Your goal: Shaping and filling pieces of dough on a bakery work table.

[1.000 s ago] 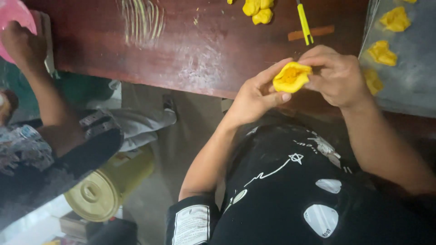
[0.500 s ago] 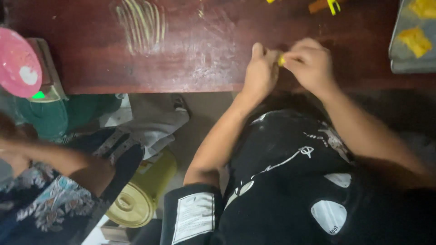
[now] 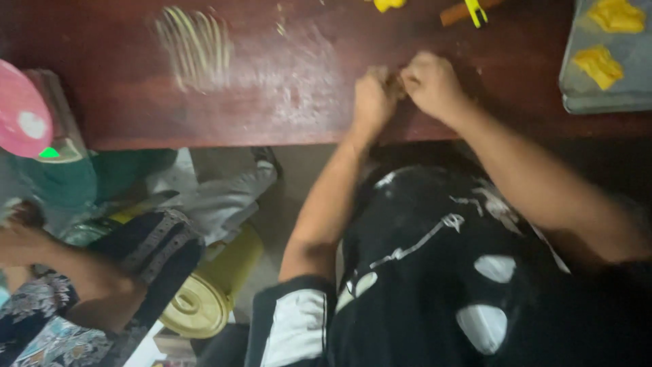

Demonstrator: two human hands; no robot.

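Dark red-brown wooden table [image 3: 136, 102], dusted with pale flour streaks, is carrying a grey metal tray [image 3: 631, 81] bearing folded yellow dough pieces [image 3: 599, 63] at its right end. Left hand [image 3: 372, 98] and right hand [image 3: 431, 85] are pressing together near the table's front edge, fingers curled shut around something between them; that thing is lying hidden inside the blurred fists, so its long axis and heading cannot be told. Another person's forearm [image 3: 75, 268] is reaching in at lower left, beside a yellow lidded plastic container [image 3: 204, 299] on the floor.
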